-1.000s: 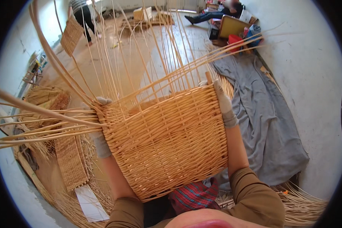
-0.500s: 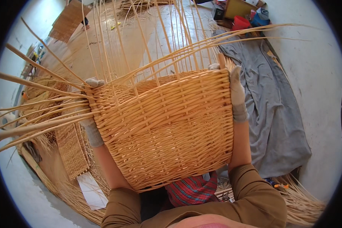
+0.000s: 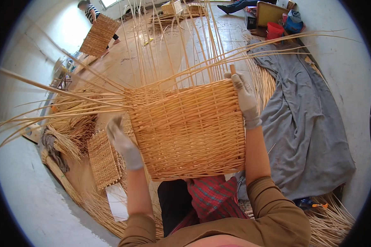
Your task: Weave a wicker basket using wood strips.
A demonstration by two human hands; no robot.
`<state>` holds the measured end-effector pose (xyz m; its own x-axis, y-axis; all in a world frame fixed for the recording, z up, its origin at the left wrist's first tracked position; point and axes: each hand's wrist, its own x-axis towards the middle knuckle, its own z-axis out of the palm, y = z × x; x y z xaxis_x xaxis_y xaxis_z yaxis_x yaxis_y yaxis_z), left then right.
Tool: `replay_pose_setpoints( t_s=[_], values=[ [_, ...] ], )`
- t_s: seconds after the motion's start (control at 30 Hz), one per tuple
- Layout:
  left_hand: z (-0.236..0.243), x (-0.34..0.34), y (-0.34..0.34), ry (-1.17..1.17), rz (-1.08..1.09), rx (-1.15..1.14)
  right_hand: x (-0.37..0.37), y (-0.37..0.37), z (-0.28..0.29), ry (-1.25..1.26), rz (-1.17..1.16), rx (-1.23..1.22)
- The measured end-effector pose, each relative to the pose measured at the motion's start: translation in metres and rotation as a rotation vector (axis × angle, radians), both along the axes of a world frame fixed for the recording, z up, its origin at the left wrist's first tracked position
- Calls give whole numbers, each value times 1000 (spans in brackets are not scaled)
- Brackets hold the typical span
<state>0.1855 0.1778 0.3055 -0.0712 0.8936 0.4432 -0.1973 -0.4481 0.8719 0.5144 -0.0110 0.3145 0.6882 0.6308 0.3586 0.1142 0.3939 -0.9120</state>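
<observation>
Now, on a wooden floor (image 3: 160,53) beside a grey cloth (image 3: 309,136), the half-woven basket (image 3: 189,127) sits over the lap, right hand (image 3: 244,96) clasping its upper corner, while the left hand (image 3: 121,142) has come off, open.

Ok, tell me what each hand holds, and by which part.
The right hand grips the half-woven wicker basket at its upper right corner. The left hand is off its left side, holding nothing visible.
</observation>
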Motion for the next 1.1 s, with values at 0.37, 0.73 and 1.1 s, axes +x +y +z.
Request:
replay_pose_setpoints(
  t_s=[0.37, 0.73, 1.1],
  values=[
    [42, 157, -97, 1001, -49, 795, -25, -6, 24, -976, -506, -250],
    [47, 163, -84, 979, -22, 857, -30, 5, 35, -1011, -444, -267],
    [36, 158, -96, 985, 67, 877, -34, 1, 6, -425, -451, 169]
  ],
)
